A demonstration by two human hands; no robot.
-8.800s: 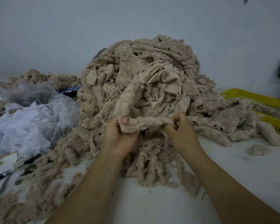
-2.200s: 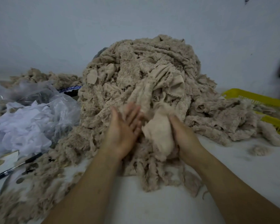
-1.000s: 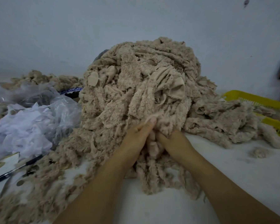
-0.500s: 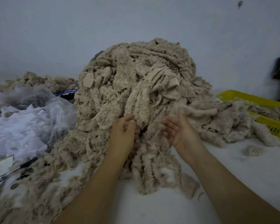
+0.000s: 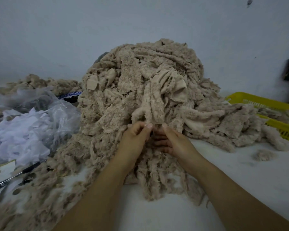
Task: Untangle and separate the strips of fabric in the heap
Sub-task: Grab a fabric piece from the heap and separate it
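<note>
A tall heap of beige fuzzy fabric strips (image 5: 140, 77) fills the middle of the white table, against the wall. One fluffy strip (image 5: 154, 107) hangs down the heap's front. My left hand (image 5: 135, 139) and my right hand (image 5: 173, 142) meet at its lower end, thumbs and fingertips pinching the fabric there. Below the hands, several separated strips (image 5: 160, 179) lie fanned out toward me on the table. My right hand's fingers curl underneath, partly hidden by the left hand.
Clear plastic bags with white scraps (image 5: 23, 129) lie at the left. A black pen (image 5: 12, 177) rests near the left edge. A yellow basket (image 5: 274, 114) holding more strips stands at the right. A small tuft (image 5: 264, 155) lies on the bare table (image 5: 240, 180).
Half a second ago my hands were apart, the right one open. Now both have come together and pinched the lower end of the hanging strip.
</note>
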